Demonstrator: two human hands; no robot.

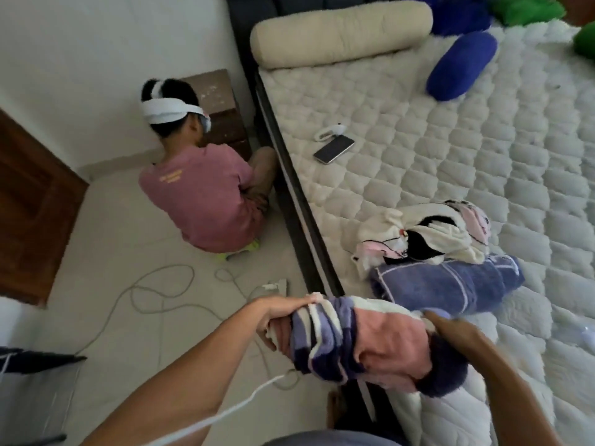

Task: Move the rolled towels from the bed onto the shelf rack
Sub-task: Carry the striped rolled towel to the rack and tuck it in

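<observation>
Low centre of the frame, our left hand [283,312] and right hand [450,326] clasp opposite ends of the striped rolled towel [363,342], lifted over the bed [418,156] edge. We judge its loose wrap could unroll, or snag the floor cable [154,297].

arms: bare, no sleeves | garment [322,439]: grey-blue | wrists: unadorned

The bed [483,162] has a white quilted mattress top. On it lie a cream bolster [341,30], a blue pillow [462,64], a phone [334,149] beside a small white device [330,130], a blue rolled towel [450,284] and a cream patterned towel [425,233] touching it.
</observation>
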